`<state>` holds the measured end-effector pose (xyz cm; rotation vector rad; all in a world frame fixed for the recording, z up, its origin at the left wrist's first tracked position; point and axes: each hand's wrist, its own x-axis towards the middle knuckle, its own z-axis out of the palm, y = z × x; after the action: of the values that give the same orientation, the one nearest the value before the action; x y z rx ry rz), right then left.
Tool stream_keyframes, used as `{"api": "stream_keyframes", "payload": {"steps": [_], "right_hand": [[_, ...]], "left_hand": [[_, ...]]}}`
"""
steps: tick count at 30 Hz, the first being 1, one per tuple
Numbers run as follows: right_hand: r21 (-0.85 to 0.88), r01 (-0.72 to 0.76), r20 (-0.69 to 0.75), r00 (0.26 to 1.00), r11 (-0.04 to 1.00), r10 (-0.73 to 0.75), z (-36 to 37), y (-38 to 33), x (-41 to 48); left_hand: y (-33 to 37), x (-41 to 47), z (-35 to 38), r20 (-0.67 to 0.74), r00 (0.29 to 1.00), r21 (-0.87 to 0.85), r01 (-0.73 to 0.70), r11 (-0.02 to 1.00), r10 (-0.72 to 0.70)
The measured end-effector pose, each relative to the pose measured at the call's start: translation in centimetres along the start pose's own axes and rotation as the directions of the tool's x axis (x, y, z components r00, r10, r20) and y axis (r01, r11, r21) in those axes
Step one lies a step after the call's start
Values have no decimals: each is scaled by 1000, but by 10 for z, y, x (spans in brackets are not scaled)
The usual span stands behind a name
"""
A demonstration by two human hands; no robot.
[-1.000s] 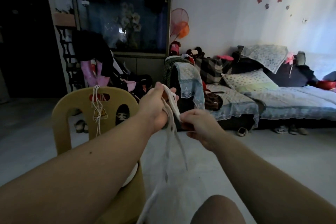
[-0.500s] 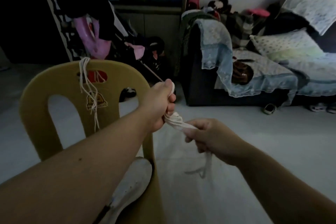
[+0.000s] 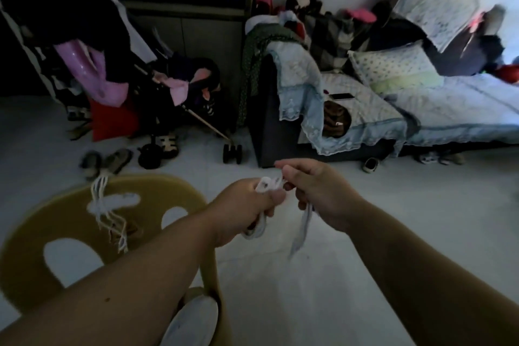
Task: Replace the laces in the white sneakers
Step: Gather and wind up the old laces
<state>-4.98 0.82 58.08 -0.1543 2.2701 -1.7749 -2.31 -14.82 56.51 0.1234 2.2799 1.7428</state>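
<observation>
A flat white lace [image 3: 268,185] is bunched between both hands at the middle of the view. My left hand [image 3: 247,211] grips the bundle, and a loop of it hangs below the fist. My right hand [image 3: 317,194] pinches the lace beside it, with a loose end dangling down from the fingers. A white sneaker [image 3: 191,323] lies on the seat of the yellow plastic chair [image 3: 56,222], partly hidden by my left forearm. A thinner white lace [image 3: 108,216] hangs over the chair's backrest.
A stroller [image 3: 179,98] piled with clothes stands behind the chair, with sandals [image 3: 106,160] on the floor near it. A sofa [image 3: 393,109] with blue covers and pillows fills the right. Pale floor lies beneath my hands.
The view has tilted further down. My hands have drawn closer together and lower, and the lace is gathered into a tighter bundle with a shorter end hanging.
</observation>
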Motion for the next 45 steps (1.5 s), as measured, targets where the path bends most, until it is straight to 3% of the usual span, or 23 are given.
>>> {"api": "stream_keyframes", "payload": {"steps": [4, 7, 10, 12, 15, 21, 24, 26, 28, 30, 32, 35, 40, 45], "right_hand": [[95, -22, -148, 988, 995, 36, -40, -71, -23], [106, -33, -210, 976, 994, 54, -74, -126, -53], [103, -47, -293, 953, 994, 76, -116, -167, -86], [146, -29, -403, 911, 989, 86, -148, -183, -107], [223, 41, -543, 835, 974, 89, -203, -190, -139], [166, -30, -523, 844, 986, 114, -320, -188, -195], [62, -100, -518, 847, 993, 118, -373, -187, -224], [-24, -164, -501, 856, 986, 130, -400, -184, -243], [-63, -215, -491, 857, 975, 157, -425, -180, -263], [-89, -245, -498, 850, 965, 170, -451, -179, -283], [-122, -273, -541, 825, 954, 167, -477, -181, -300], [-159, -315, -650, 747, 936, 141, -517, -178, -320], [-42, -337, -793, 584, 941, 174, -586, -159, -340], [125, -252, -899, 380, 960, 217, -671, -135, -344]], "left_hand": [[92, 1, 7, -85, 994, -390, 27, 920, -65], [167, 5, 28, -16, 994, -536, 81, 840, -106], [242, 9, 60, 113, 979, -701, 199, 685, -169], [281, 12, 89, 209, 955, -739, 295, 605, -211], [328, 19, 144, 295, 928, -720, 373, 586, -228], [404, 44, 255, 301, 936, -764, 352, 541, -184], [428, 56, 300, 317, 937, -718, 340, 607, -149], [437, 64, 323, 315, 947, -587, 243, 772, -58], [446, 66, 347, 352, 933, -350, 56, 935, 76], [453, 65, 373, 468, 862, -146, -146, 979, 198], [459, 63, 399, 608, 764, 25, -292, 956, 217], [472, 64, 446, 776, 598, 112, -440, 891, 198], [493, 92, 530, 851, 508, 158, -489, 858, 133], [506, 141, 628, 870, 456, -65, -271, 960, 187]]}}
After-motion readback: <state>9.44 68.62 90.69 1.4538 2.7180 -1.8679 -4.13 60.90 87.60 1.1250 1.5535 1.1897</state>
